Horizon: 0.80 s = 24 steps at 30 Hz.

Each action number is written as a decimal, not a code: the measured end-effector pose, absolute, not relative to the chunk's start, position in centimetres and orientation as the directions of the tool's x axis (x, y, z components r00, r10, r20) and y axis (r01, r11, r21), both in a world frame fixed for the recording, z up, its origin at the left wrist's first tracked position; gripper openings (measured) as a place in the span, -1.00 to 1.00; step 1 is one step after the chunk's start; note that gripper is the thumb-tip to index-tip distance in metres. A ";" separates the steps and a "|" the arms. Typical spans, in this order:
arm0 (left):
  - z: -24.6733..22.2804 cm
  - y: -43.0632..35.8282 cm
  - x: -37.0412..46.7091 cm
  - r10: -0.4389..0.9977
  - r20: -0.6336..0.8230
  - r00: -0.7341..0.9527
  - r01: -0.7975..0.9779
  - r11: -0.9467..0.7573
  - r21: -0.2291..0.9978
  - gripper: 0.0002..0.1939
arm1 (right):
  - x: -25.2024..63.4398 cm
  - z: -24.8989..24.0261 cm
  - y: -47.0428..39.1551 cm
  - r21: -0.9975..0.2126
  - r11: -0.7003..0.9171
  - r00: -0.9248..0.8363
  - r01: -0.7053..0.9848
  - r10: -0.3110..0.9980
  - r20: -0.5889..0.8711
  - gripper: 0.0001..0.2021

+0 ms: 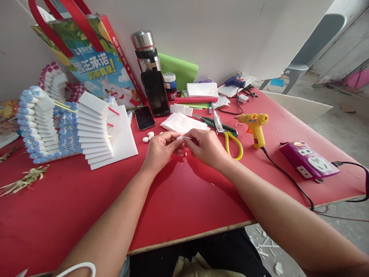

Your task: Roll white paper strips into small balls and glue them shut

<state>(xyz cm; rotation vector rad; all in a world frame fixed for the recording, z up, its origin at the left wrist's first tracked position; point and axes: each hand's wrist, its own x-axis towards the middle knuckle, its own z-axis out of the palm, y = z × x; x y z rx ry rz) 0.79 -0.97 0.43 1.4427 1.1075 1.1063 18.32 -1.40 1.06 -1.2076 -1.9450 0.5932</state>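
Note:
Above the red table, my left hand [165,148] and my right hand [206,146] meet, fingertips almost touching. Both pinch a small white piece of paper [181,137]; its shape is partly covered by the fingers. Just beyond lies a stack of white tissue sheets [180,122]. Several small crumpled white balls [148,136] rest left of the stack, near my left hand. Scissors with yellow handles [236,148] lie right beside my right hand, with a green utility knife [220,126] behind them.
A yellow glue gun [255,127] stands on the right, its cord running near a purple power strip [309,159]. At left are a white stepped foam model [95,134] and a blue-and-white one [37,123]. Phones [145,118], a steel flask [145,50] and a printed bag [95,65] stand behind.

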 end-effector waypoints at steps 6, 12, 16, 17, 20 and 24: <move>0.2 -1.1 1.2 0.983 0.106 0.148 0.112 -0.123 0.986 -0.62 | 18.4 0.7 -1.2 -0.658 0.453 -0.242 0.601 0.888 0.390 -0.86; 0.1 -1.2 1.2 0.973 0.192 0.125 0.224 -0.216 0.950 -0.69 | 18.5 0.9 -1.3 -0.671 0.435 -0.209 0.601 0.895 0.394 -0.86; 0.2 -1.2 1.1 0.975 0.195 0.109 0.254 -0.217 0.943 -0.71 | 18.6 0.9 -1.2 -0.683 0.477 -0.242 0.553 0.877 0.416 -0.86; 0.2 -1.2 1.0 0.977 0.184 0.105 0.254 -0.205 0.945 -0.71 | 18.7 1.0 -1.3 -0.693 0.485 -0.262 0.534 0.874 0.409 -0.85; 0.1 -1.2 0.9 0.982 0.142 0.122 0.219 -0.166 0.962 -0.73 | 18.8 1.2 -1.3 -0.731 0.473 -0.305 0.492 0.880 0.365 -0.84; 0.1 -1.0 0.7 0.977 0.117 0.181 0.131 -0.142 0.981 -0.71 | 18.8 1.3 -1.3 -0.765 0.430 -0.317 0.479 0.898 0.306 -0.83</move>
